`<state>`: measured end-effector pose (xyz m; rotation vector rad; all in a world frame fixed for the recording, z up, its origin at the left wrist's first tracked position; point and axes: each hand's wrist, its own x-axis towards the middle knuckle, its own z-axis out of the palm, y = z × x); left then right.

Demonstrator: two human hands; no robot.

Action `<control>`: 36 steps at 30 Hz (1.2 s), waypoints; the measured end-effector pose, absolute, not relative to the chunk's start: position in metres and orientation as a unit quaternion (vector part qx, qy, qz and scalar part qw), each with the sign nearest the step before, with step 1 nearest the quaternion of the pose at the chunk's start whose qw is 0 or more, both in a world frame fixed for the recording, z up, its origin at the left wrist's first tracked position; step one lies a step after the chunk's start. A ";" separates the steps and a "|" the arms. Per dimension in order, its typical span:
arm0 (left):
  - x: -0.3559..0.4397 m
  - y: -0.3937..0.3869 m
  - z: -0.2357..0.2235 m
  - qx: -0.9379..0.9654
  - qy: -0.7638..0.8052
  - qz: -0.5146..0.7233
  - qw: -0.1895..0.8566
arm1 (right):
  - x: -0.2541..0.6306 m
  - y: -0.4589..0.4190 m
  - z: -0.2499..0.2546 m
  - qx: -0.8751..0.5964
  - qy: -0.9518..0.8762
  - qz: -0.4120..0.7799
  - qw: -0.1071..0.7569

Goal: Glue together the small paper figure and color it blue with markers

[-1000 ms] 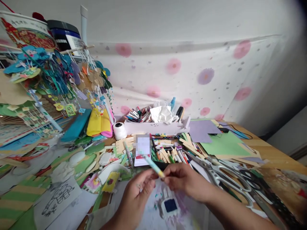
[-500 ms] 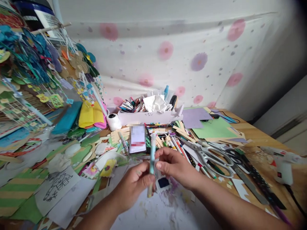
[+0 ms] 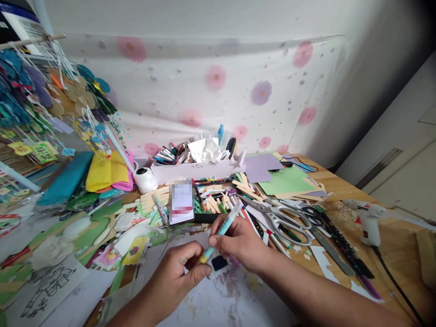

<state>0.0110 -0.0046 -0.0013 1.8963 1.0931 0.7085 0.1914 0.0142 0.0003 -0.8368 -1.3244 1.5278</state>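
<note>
Grasps light-blue marker [image 3: 225,225] near its middle in right hand [image 3: 238,240], lower centre of frame | angles yellow end [image 3: 203,259] down-left toward left hand [image 3: 182,269], presumably for easy reach | curls latter close around that end, cannot tell if gripping | has stained white sheet [image 3: 207,304] underneath, bottom centre, probably sparing wooden table [image 3: 340,181]

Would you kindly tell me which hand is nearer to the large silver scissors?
Right. The right hand is just left of the scissors; the left hand is farther left, beyond the right hand.
</note>
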 end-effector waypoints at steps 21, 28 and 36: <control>0.007 -0.015 0.001 0.861 0.377 0.282 0.193 | 0.216 -0.003 0.003 -0.264 -0.624 0.648 0.348; 0.015 -0.032 0.008 0.885 0.377 0.180 0.207 | 0.214 -0.023 -0.002 -0.250 -0.544 0.724 0.343; -0.003 -0.018 0.013 0.853 0.402 0.203 0.264 | 0.247 -0.013 0.002 -0.280 -0.453 0.665 0.523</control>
